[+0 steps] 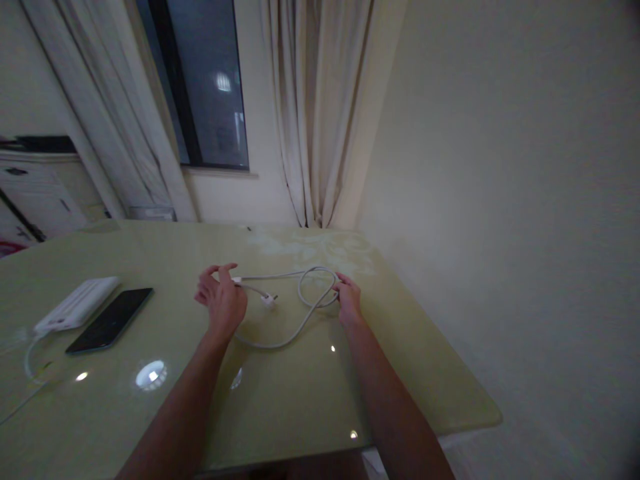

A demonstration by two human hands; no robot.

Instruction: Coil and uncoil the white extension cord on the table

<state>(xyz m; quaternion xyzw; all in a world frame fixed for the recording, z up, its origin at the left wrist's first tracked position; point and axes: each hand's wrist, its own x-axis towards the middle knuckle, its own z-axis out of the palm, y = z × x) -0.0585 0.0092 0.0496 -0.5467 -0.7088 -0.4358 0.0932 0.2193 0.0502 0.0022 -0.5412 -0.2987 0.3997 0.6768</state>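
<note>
A white power cable (280,345) with a two-pin plug (269,301) is spread between my hands just over the table. My left hand (223,303) holds the cable near its plug end, where a white piece shows beside the fingers. Some of its fingers stick out to the left, and the exact grip is partly hidden. The plug dangles on a short length to the right of this hand. My right hand (349,298) pinches the cable at the right side of a round loop (301,293). A wider bend of the cable curves nearer to me and passes behind my left wrist.
On the glossy greenish table (285,407), a black phone (110,321) lies at left beside a white power bank (80,303) with a white cord (30,363). A wall (500,200) runs along the right; curtains (320,113) and a window (210,80) stand behind.
</note>
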